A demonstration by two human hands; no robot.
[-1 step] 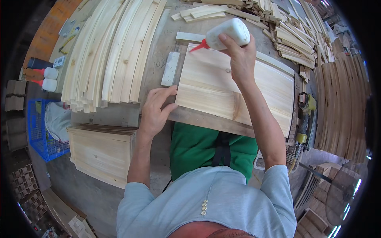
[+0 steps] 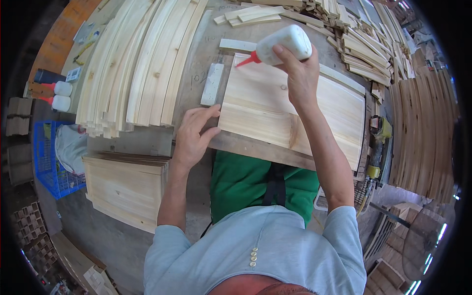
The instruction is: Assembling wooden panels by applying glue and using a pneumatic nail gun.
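Observation:
My right hand (image 2: 301, 69) grips a white glue bottle (image 2: 285, 43), tilted so its red nozzle (image 2: 246, 61) points down at the far left corner of a pale wooden panel (image 2: 260, 110). The nozzle tip is at or just above the panel's left edge; I cannot tell if it touches. My left hand (image 2: 192, 135) is open, thumb and forefinger apart, fingertips at the panel's near left edge. Just beyond them lies a short whitish wood strip (image 2: 212, 84). Another short strip (image 2: 238, 45) lies past the panel's far edge.
Long boards (image 2: 142, 64) are stacked at left, above a stack of panels (image 2: 123, 189). Two more glue bottles (image 2: 61, 96) lie near a blue crate (image 2: 46, 162). Loose wood strips (image 2: 364, 54) pile up at far right. A yellow-and-black tool (image 2: 379, 127) sits beside the panel's right end.
The glue bottle and my right hand have shifted slightly toward me along the panel's left edge. My left hand stays at the panel.

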